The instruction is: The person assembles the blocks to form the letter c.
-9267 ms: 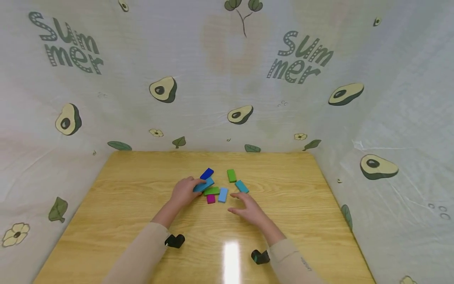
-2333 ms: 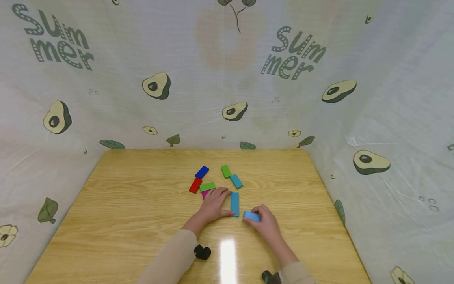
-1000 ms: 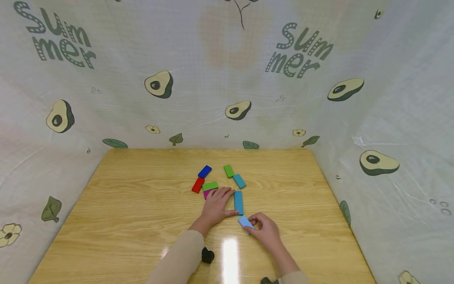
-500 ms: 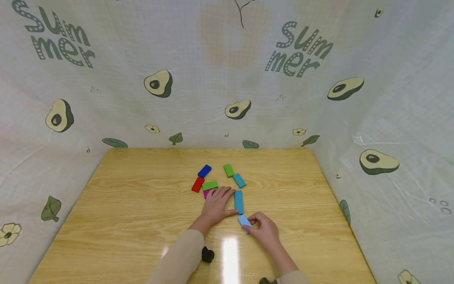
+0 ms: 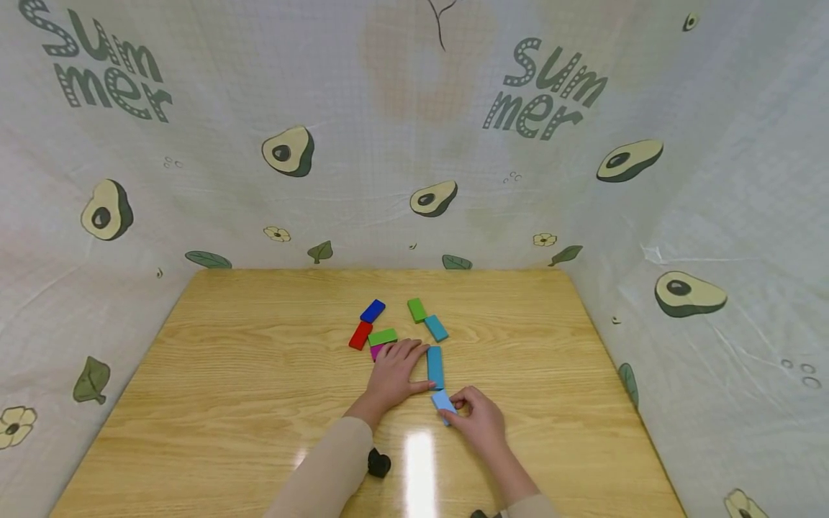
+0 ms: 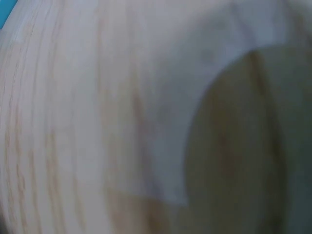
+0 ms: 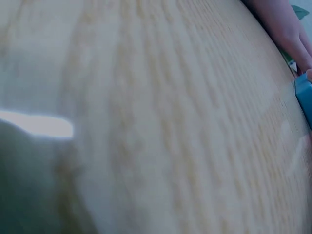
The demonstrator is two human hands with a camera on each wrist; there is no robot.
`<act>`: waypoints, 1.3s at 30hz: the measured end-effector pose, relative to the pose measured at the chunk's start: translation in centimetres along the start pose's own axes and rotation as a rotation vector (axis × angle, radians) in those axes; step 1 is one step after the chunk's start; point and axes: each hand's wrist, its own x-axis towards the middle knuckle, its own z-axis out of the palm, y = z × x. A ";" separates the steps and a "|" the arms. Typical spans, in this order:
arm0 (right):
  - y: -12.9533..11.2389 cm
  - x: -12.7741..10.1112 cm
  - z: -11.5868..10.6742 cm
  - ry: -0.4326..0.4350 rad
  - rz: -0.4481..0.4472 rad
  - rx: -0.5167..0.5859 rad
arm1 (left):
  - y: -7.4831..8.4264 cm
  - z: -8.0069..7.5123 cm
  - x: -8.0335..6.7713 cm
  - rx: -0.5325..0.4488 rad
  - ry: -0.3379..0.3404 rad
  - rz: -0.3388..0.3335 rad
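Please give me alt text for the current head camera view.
A person's right hand pinches a light blue block by the near end of a longer teal-blue block, which their left hand touches, on a wooden table. Nearby lie a red block, dark blue block, short teal-blue block, two green blocks and partly hidden magenta block.

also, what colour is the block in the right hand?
Light blue. The block in the right hand shows best in the head view.

Head view high, 2 near tabletop [image 5: 227, 403]
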 end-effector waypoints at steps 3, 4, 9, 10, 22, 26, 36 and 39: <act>0.1 0.0 0.1 0.002 0.008 -0.004 | 0.0 0.0 0.0 0.003 -0.003 -0.003; 0.1 0.0 0.1 0.002 0.012 -0.003 | 0.0 0.1 0.0 0.005 -0.004 -0.003; 0.1 0.1 0.2 0.011 0.015 0.005 | 0.0 0.0 0.0 0.013 0.002 0.000; 0.1 0.1 0.2 0.013 0.016 0.003 | 0.0 0.0 0.0 0.016 0.001 0.000; -0.2 0.2 0.0 0.010 0.032 0.013 | 0.2 -0.3 -0.1 -0.006 -0.003 -0.010; -0.6 0.7 -0.6 0.007 0.088 0.153 | 0.2 -0.2 -0.2 -0.017 -0.006 -0.015; -0.7 5.5 -2.2 -0.008 0.096 0.237 | -0.3 0.3 -0.1 -0.019 -0.013 -0.016; -0.6 7.0 -2.3 -0.019 0.096 0.241 | -0.3 0.6 0.0 -0.016 -0.013 -0.011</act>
